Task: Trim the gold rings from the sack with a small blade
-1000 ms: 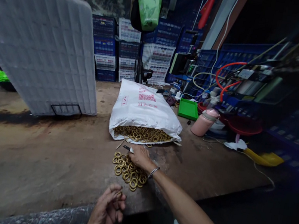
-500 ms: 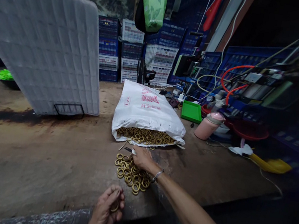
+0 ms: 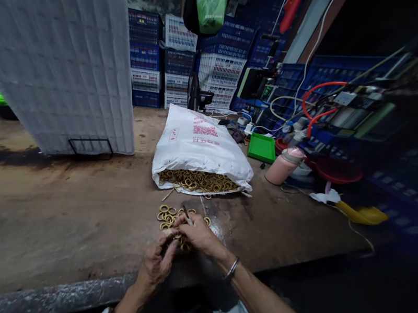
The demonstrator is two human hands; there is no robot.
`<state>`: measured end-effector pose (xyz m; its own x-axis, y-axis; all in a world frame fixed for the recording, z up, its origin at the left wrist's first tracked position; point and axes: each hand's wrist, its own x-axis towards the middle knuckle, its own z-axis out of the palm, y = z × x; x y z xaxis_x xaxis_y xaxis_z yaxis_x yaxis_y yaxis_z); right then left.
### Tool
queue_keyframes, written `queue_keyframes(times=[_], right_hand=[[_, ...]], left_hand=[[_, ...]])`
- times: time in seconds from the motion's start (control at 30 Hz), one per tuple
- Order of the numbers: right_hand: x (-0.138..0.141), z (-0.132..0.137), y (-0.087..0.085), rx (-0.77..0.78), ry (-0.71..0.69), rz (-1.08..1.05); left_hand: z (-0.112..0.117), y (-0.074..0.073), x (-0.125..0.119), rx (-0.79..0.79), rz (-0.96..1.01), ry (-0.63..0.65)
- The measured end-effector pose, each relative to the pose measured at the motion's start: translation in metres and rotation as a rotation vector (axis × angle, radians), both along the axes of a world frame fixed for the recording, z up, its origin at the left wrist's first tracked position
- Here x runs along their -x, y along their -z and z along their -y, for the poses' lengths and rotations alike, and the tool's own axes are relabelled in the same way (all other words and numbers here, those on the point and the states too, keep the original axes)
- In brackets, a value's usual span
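A loose pile of brass-coloured rings (image 3: pixel 166 216) lies on the worktable, partly covered by my hands. My right hand (image 3: pixel 200 235) is closed round a slim tool with a dark flat blade (image 3: pixel 186 213), its tip pointing up and away. Just left of it, my left hand (image 3: pixel 157 263) is curled shut with the fingertips against the right fingers. A ring showed in that left hand a moment ago; my fingers now hide it. Beyond the pile lies a white woven sack (image 3: pixel 202 150), its open mouth towards me, full of the same rings.
A grey ribbed panel (image 3: pixel 65 60) stands on the left in a black wire holder (image 3: pixel 90 147). On the right are a green tray (image 3: pixel 261 148), a pink bottle (image 3: pixel 284 166) and a machine with orange hoses (image 3: pixel 349 107). Stacked crates (image 3: pixel 223 69) fill the back.
My right hand has drawn back from near the sack's mouth over the pile. My left hand has risen to meet it. The view has shifted slightly.
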<state>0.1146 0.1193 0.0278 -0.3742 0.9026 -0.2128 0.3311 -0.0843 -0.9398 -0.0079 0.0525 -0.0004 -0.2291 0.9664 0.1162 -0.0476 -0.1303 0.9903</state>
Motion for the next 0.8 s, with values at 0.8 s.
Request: queue_keyframes(times=[0.8], right_hand=[[0.009, 0.028, 0.004, -0.104, -0.055, 0.003]], left_hand=[[0.025, -0.013, -0.003, 0.383, 0.439, 0.159]])
